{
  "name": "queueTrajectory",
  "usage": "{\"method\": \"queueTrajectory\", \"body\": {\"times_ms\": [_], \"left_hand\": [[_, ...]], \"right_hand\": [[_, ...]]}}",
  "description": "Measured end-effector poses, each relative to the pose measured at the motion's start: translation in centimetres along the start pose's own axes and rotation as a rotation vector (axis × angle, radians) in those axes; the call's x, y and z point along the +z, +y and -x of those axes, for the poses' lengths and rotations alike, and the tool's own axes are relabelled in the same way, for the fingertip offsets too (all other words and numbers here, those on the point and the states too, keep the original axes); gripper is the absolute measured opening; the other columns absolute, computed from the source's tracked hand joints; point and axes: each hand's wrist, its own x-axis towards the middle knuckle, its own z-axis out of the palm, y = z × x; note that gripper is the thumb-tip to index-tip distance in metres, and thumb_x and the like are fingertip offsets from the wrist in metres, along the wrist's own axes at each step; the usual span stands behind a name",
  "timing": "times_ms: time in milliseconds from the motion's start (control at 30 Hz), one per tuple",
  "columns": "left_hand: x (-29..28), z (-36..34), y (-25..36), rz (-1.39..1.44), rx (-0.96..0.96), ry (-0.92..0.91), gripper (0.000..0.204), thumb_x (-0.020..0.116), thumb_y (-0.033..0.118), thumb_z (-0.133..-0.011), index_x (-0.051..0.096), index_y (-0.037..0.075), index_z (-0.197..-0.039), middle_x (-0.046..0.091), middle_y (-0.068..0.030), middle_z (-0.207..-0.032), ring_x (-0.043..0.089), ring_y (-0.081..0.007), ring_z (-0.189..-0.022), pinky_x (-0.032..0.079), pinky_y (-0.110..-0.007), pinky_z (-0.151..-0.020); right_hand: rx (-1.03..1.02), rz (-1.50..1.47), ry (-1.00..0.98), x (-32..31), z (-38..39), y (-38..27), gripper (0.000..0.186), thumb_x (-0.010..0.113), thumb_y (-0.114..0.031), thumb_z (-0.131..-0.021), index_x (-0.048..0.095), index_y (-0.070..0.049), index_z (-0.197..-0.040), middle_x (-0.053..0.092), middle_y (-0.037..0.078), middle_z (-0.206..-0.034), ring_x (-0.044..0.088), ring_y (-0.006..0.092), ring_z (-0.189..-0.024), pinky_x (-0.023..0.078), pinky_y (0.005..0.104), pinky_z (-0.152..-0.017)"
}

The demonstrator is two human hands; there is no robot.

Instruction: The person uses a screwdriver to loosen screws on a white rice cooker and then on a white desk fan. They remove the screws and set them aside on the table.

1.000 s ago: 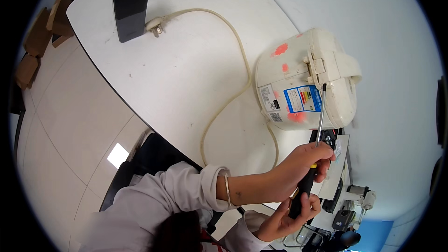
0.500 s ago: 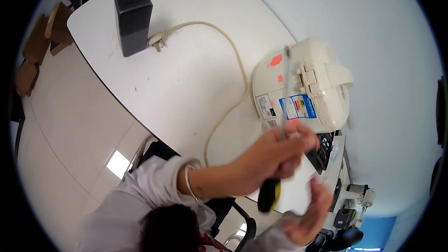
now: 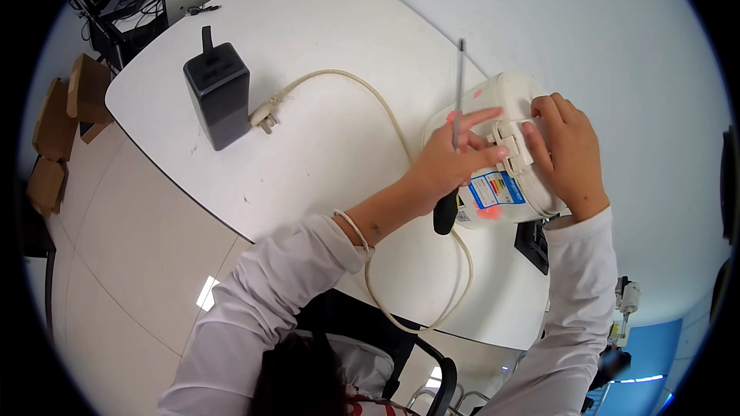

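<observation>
A white rice cooker (image 3: 509, 85) with reddish patches and a blue-edged label lies tipped on the table, its latch (image 3: 509, 150) towards me. My left hand (image 3: 447, 162) is closed on a screwdriver (image 3: 445, 212) with a black and yellow handle; its long metal shaft points away from me. The thumb of this hand presses at the latch, and its index finger stretches across the cooker's side. My right hand (image 3: 574, 150) is wrapped round the cooker's carrying handle at the lid, hiding most of it. The cooker's pale power cord (image 3: 370, 88) curves over the table.
The cord's plug (image 3: 266, 115) rests beside a dark grey power bank (image 3: 220, 100) with a strap, standing at the left. A wall borders the white table (image 3: 308, 185) on the right. Near me is a black chair (image 3: 439, 366). Cardboard boxes (image 3: 89, 96) sit beyond the left edge.
My right hand has moved up from the lower right onto the cooker's handle. My left hand, still gripping the screwdriver, has gone forward to the latch. The cord's near loop has shifted right.
</observation>
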Motion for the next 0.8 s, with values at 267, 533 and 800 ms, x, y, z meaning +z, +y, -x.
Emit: {"method": "queueTrajectory", "body": {"times_ms": [267,533,800], "left_hand": [[-0.1,-0.9,-1.2,-0.005,0.082,0.031,0.05,0.07,0.022,-0.078,0.051,0.009,-0.123,0.052,0.0024,-0.067,0.042,-0.0024,-0.055,0.034,-0.019,-0.046],[0.0,-0.5,-1.1,-0.012,0.091,0.022,0.045,0.07,0.018,-0.078,0.052,0.007,-0.118,0.049,0.004,-0.064,0.039,-0.0022,-0.052,0.031,-0.019,-0.045],[0.6,-0.6,-1.5,0.032,0.109,0.055,0.04,0.066,0.014,-0.079,0.051,0.007,-0.116,0.045,0.0053,-0.061,0.037,-0.0014,-0.05,0.028,-0.019,-0.045]], "right_hand": [[0.043,-0.376,0.07,1.8,-0.5,1.5,0.012,0.052,-0.009,-0.074,0.045,-0.002,-0.079,0.047,0.009,-0.069,0.045,0.0246,-0.06,0.039,0.0302,-0.057],[0.164,-0.569,0.284,2.8,-0.3,2.4,0.015,0.044,-0.003,-0.078,0.047,0.0,-0.064,0.045,0.003,-0.058,0.037,0.0092,-0.055,0.03,0.0238,-0.05],[0.19,-0.566,0.332,3.2,-0.3,2.7,0.021,0.045,-0.006,-0.08,0.046,0.0,-0.06,0.044,0.003,-0.055,0.036,0.0091,-0.052,0.028,0.0246,-0.048]]}}
